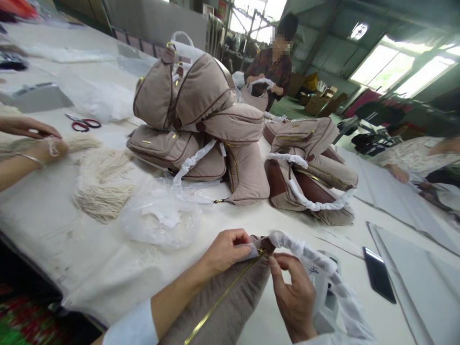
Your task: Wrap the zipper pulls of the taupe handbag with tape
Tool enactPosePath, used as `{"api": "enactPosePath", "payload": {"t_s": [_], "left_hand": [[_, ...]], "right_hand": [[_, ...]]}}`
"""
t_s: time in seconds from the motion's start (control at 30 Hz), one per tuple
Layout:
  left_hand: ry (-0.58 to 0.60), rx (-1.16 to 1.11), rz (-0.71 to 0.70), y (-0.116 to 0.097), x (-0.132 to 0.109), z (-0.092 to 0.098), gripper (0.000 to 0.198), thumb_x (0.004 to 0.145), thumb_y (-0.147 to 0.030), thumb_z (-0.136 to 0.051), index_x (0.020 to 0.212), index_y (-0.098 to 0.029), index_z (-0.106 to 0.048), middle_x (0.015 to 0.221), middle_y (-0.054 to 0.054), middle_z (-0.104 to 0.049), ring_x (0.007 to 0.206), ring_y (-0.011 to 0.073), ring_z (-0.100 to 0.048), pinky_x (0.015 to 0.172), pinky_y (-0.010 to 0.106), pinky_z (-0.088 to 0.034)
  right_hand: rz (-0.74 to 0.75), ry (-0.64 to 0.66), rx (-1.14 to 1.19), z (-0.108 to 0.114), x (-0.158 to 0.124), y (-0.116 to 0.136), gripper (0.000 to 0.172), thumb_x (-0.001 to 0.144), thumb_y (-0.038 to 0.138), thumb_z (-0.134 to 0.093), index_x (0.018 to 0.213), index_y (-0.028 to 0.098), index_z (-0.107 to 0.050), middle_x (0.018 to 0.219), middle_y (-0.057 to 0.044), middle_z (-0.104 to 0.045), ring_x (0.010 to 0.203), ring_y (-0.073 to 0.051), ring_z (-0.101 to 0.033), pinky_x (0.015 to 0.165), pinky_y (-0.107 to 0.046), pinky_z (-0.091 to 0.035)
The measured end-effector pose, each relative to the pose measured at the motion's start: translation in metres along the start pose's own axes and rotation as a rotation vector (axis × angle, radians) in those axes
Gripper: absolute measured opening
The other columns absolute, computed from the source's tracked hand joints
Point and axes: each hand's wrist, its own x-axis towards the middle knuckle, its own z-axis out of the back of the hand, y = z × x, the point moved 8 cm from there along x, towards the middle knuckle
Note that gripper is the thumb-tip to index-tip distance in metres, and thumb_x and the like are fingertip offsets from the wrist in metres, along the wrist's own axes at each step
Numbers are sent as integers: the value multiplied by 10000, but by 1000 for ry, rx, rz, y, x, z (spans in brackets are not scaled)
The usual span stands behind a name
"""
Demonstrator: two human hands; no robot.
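A taupe corduroy handbag (230, 297) with a gold zipper lies in front of me, its near end cut off by the frame's bottom. My left hand (227, 249) is closed at the bag's far end, thumb and forefinger pinching a small whitish piece of wrapping (253, 251) beside the zipper end. My right hand (293, 290) is closed too, its thumb and forefinger pinched against the bag's edge just below the brown handle tab (267, 244). Whatever sits between those fingertips is too small to make out. A handle wrapped in white (316, 258) arches over my right hand.
Piled bags (201, 91) stand ahead, more bags (312, 172) to the right. A crumpled plastic bag (161, 220), cord bundles (102, 184) and scissors (83, 123) lie left, near another person's hands (43, 143). A phone (379, 274) and a grey-white device (328, 292) lie right.
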Motion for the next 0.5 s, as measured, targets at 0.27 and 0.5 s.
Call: {"api": "enactPosePath", "payload": {"t_s": [0.27,0.5], "left_hand": [[47,97,-153,-28,-5,-29,95,760,-198,-554,778,-147,-632,783,33,-619,772,160,-559,727,239,-420],[11,11,-23,-3,-9,-25,283,698,-300,-687,903,-146,-566,797,17,-585,697,130,-521,631,215,-407]], "right_hand": [[193,388,62,-13,11,13,389,866,229,-493,1251,175,-488,1130,-97,-625,898,-196,-630,760,-283,-500],[-24,427,148,-15,18,-1,180,882,322,-483,846,204,-613,680,-7,-630,578,-132,-583,543,-228,-436]]}}
